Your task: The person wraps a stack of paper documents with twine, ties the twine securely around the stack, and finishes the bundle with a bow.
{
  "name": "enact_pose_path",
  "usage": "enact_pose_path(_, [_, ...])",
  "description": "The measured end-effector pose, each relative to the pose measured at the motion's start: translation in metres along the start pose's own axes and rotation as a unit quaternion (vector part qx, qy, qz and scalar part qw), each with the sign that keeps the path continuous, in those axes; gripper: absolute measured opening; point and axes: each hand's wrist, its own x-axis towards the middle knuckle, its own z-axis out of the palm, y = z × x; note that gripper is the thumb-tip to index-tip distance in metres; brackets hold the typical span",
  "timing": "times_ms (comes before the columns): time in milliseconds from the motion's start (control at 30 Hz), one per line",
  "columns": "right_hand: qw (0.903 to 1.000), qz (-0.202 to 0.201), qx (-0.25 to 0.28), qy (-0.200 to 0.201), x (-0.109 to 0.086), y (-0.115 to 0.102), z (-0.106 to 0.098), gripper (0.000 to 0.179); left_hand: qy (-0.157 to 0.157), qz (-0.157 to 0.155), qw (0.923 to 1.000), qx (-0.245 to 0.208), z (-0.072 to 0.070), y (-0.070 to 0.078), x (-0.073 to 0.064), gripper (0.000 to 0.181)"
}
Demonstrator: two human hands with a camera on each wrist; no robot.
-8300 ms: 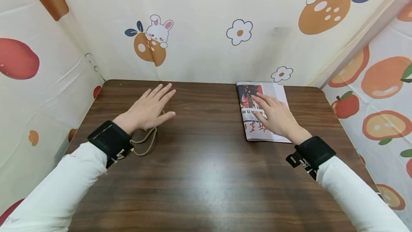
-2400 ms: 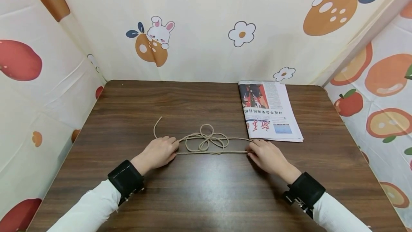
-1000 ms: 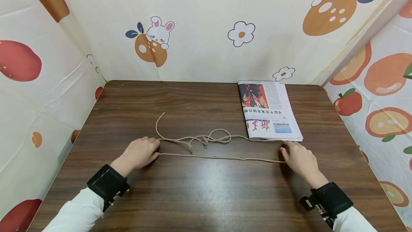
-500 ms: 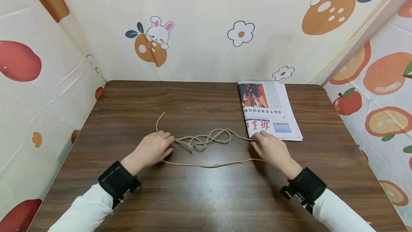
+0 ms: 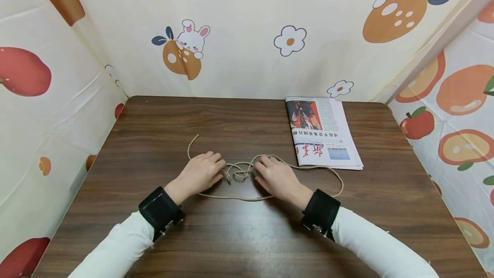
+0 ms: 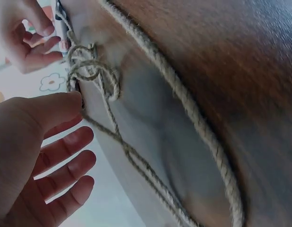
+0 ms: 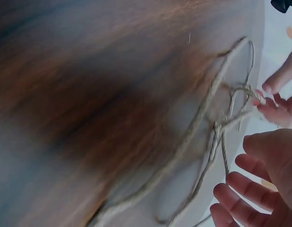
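One beige rope [image 5: 247,200] on the brown table [image 5: 231,243], loosely tangled in small loops between the left hand [image 5: 198,176] and the right hand [image 5: 279,179]. From the tangle, a long strand out past the near edge of the folded newspaper [image 5: 328,136], then round in a wide curve toward the right wrist; another strand across the wood on the near side of both hands. Beyond the left hand, a loose end curling toward the far side of the table. At the left hand, a pinch on the rope between thumb and finger, other fingers spread and gently bent. At the right hand, fingers loosely bent beside the tangle, thumb apart from forefinger, nothing visibly gripped; contact with the rope too hard to tell. On each wrist, a black band [image 5: 159,208], next to a white sleeve [image 5: 115,243]. Behind, a pale cloth wall [image 5: 239,3] with printed rabbits [image 5: 189,42]; at the right, a fruit-patterned cloth [image 5: 463,117].
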Motion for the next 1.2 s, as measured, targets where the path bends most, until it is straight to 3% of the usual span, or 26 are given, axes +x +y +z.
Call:
enact_pose_path(300, [0.999,-0.024,-0.013,-0.035,0.012,-0.014,0.014,0.026,0.005,0.001,1.0,-0.001,0.008,0.003,0.003,0.015])
enact_pose_path(500, [0.9988,-0.032,-0.024,-0.028,0.015,-0.02,0.022,0.017,0.007,-0.008,0.9999,-0.005,0.006,0.002,0.0,0.011])
enact_pose_path(700, [0.9996,-0.021,-0.021,-0.005,0.018,-0.017,0.02,0.009,0.005,-0.023,0.9996,-0.016,0.003,-0.004,-0.006,0.014])
enact_pose_path(900, [0.9991,-0.028,-0.017,-0.028,0.021,-0.019,0.02,0.02,0.012,-0.023,0.9994,-0.021,0.004,-0.005,-0.008,0.016])
enact_pose_path(1067, [0.9983,-0.032,-0.015,-0.047,0.024,-0.022,0.021,0.015,0.012,-0.027,0.9992,-0.027,0.005,-0.006,-0.008,0.014])
enact_pose_path(1200, [0.9988,-0.024,-0.016,-0.039,0.023,-0.017,0.018,0.013,0.011,-0.04,0.9986,-0.031,0.003,-0.011,-0.009,0.013])
